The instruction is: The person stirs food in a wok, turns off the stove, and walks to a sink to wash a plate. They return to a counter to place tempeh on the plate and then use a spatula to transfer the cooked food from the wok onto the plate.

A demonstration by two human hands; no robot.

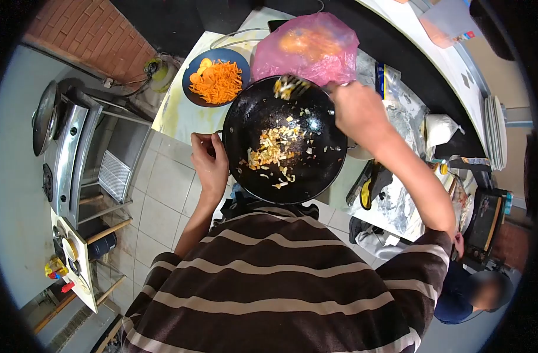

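A large black wok [322, 170] holds chopped yellow, white and orange food [272, 150], spread over its middle and lower left. My left hand [210, 154] pinches the small handle at the wok's left edge. On the right, my right hand [357, 112] is wrapped round the handle of a spatula [291, 87], whose blurred head, with bits of food on it, is over the wok's top edge. A dark blue plate [188, 75] of shredded orange food [219, 82] and a few round slices lies at the upper left of the wok.
Behind the wok lies a pink plastic bag [307, 47]. To the right are dark-handled items [366, 185], a white bag [440, 130] and stacked plates [495, 132]. Another person [457, 294] is at the lower right. A metal stove [72, 141] stands on the left.
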